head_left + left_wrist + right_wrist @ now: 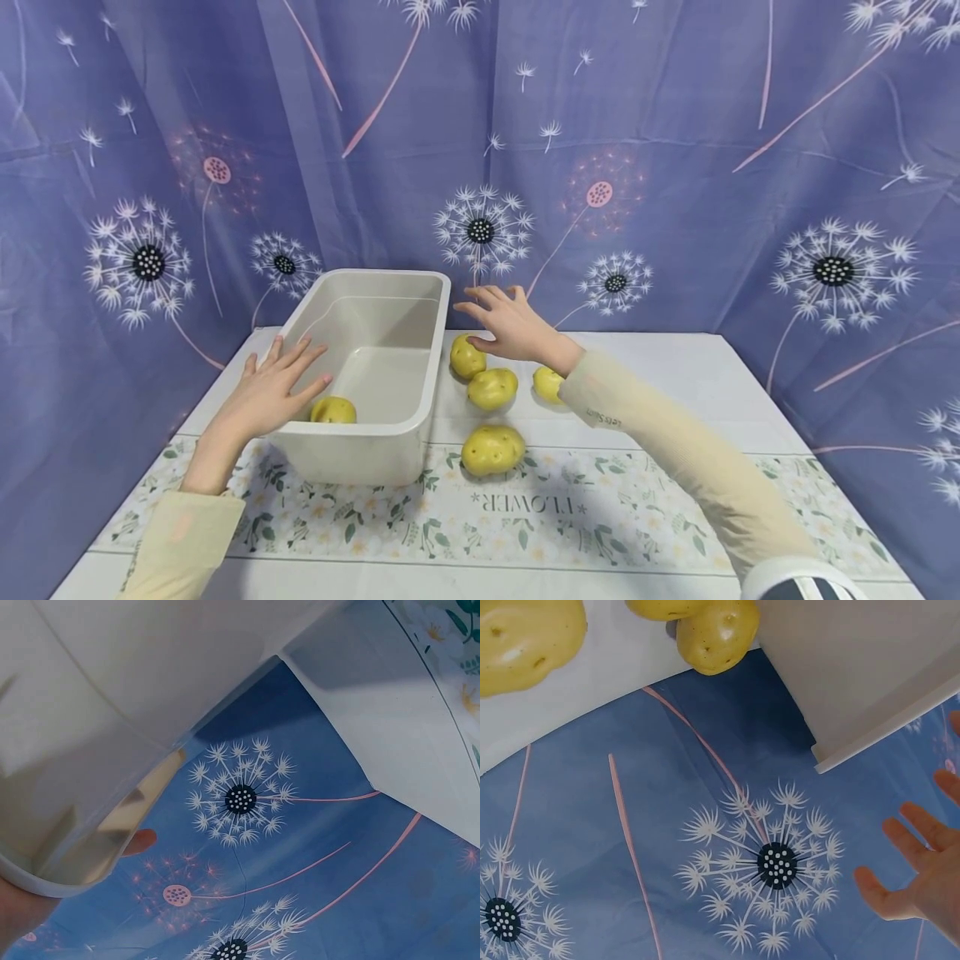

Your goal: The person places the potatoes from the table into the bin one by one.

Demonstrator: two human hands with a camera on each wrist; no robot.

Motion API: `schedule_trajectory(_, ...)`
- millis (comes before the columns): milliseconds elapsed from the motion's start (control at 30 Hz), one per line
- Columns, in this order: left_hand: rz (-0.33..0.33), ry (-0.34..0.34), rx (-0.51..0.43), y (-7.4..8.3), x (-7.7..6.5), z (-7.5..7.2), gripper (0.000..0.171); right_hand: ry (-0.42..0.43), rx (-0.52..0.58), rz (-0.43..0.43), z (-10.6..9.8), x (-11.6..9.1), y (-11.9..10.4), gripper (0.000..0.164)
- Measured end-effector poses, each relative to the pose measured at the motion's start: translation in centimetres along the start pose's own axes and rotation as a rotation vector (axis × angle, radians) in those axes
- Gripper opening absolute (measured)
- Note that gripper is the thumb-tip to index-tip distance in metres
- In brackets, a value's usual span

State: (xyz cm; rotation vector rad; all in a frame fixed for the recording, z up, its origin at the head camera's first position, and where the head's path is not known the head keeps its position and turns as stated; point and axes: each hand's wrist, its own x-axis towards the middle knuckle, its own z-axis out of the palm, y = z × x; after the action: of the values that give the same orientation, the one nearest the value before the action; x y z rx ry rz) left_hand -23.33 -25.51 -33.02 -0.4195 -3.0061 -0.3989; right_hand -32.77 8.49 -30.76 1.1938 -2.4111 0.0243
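- My right grip [517, 327] is wide and holds nothing: the fingers are spread and slightly bent, with the thumb apart from them.
- Just left of that grip stands a pale bin [360, 458], its right rim near my fingertips.
- Below that grip, well apart from my fingers, the far potato [465, 358] sits on the worktop [693, 375], just beside the bin's wall.
- The middle potato [492, 390] lies next to it, a little closer to me than the grip.
- The side potato [545, 383] is under my right wrist, partly hidden by the cream sleeve [675, 450].
- The near potato [491, 451] lies farther toward me from the right grip, at the edge of a flowered band [660, 521].
- My left grip [272, 393] is wide too, fingers spread over the near left part of the bin and holding nothing; I cannot tell whether it touches the rim.
- Below and to the right of my left thumb, the lone potato [334, 411] is inside the bin, against the near wall as I see it from above.
- Beyond both grips hangs a blue curtain [675, 125] with dandelions on it.
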Motion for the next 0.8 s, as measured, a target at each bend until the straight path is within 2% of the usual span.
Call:
schedule_trajectory(467,-0.008,0.004,-0.008,-0.3,0.1,0.2,0.064,-0.026,-0.009,-0.008,0.0,-1.7,-0.5,0.048)
schedule_trajectory(800,-0.008,0.017,-0.01,-0.2,0.1,0.2,0.064,-0.007,0.007,-0.026,0.7,-3.0,-1.0,0.049)
